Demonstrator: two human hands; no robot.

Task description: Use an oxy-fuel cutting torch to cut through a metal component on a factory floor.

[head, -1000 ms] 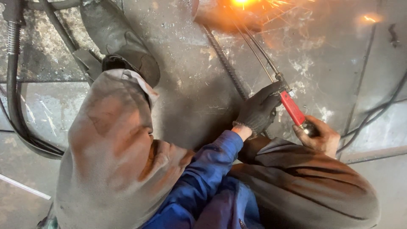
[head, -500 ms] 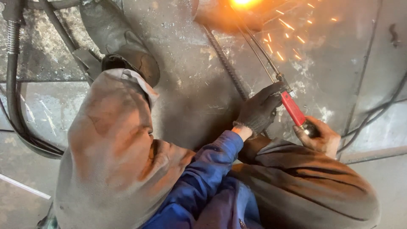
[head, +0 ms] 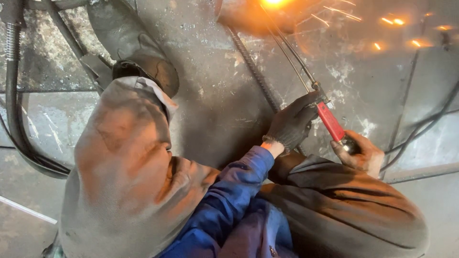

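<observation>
My left hand (head: 291, 125), in a dark glove on a blue sleeve, pinches the front end of a red welding electrode holder (head: 331, 122) where the thin electrode rod (head: 291, 58) leaves it. My right hand (head: 362, 154), on a brown sleeve, grips the holder's rear handle. The rod runs up and left to a bright orange arc (head: 272, 4) at the top edge, and sparks fly off to the right. A ribbed steel bar (head: 253, 69) lies on the metal floor just left of the rod.
My bent left knee in grey trousers (head: 119, 162) and a dark boot (head: 146, 71) fill the left centre. Thick black hoses (head: 14, 110) curve along the left edge. Thin cables (head: 423, 128) cross the stained steel floor (head: 210, 86) at the right.
Both hands and the holder stay almost still. The arc glow keeps burning at the top, and the sparks have spread further right.
</observation>
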